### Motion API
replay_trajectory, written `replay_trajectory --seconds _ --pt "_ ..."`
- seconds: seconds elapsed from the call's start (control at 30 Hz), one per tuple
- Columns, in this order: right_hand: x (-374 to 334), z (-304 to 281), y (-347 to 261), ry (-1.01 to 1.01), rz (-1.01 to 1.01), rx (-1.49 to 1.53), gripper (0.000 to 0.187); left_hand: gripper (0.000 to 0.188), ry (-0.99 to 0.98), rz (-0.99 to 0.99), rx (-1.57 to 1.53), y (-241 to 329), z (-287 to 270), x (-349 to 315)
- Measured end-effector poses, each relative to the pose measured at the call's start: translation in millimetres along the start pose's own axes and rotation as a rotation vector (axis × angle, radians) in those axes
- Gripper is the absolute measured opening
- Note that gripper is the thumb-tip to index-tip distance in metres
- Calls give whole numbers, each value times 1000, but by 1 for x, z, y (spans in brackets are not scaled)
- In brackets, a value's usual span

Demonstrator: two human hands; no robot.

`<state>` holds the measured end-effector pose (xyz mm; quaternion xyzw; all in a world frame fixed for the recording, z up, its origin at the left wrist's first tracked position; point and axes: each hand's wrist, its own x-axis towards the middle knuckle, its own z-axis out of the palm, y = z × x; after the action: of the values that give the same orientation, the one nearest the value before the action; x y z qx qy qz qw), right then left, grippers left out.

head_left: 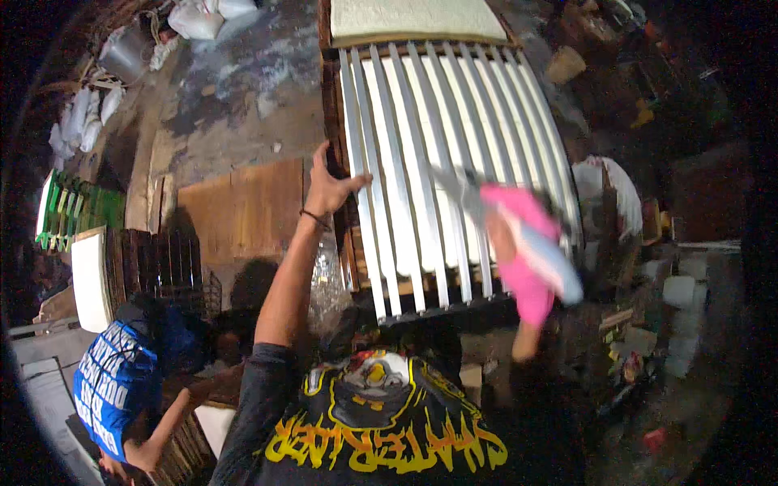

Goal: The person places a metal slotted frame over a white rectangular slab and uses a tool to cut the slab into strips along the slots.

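Black T-shirt [502, 405] cloth covers my chest; ahead, silvery metal bars [389, 125] lie across a white slab [394, 219], probably stiff, slick, best held along their edges. My left hand [330, 190] spreads wide at the leftmost bar [371, 251]; my pink-covered right hand [520, 231] seems closed on a blurred grey tool [458, 188]. Yellow-orange lettering [389, 447] marks my shirt.

Pink-covered right hand [509, 247] and its tool [545, 257] motion-blurred, tool type unclear; white slab [417, 18] cut by top edge.
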<state>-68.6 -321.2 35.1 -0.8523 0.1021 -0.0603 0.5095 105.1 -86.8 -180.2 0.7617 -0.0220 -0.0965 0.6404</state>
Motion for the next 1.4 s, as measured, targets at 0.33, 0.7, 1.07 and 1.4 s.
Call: replay_trajectory --seconds 0.33,0.7,1.07,1.4 --pt "355 98 39 82 -320 -154 35 116 96 53 169 -9 5 -2" --pt "94 86 54 -504 288 743 32 110 52 -49 -43 8 -21 14" --pt "105 6 -6 -1097 773 1039 53 84 219 282 435 91 -65 73" --pt "499 126 -34 13 -274 -14 25 57 16 260 1164 116 -30 69"
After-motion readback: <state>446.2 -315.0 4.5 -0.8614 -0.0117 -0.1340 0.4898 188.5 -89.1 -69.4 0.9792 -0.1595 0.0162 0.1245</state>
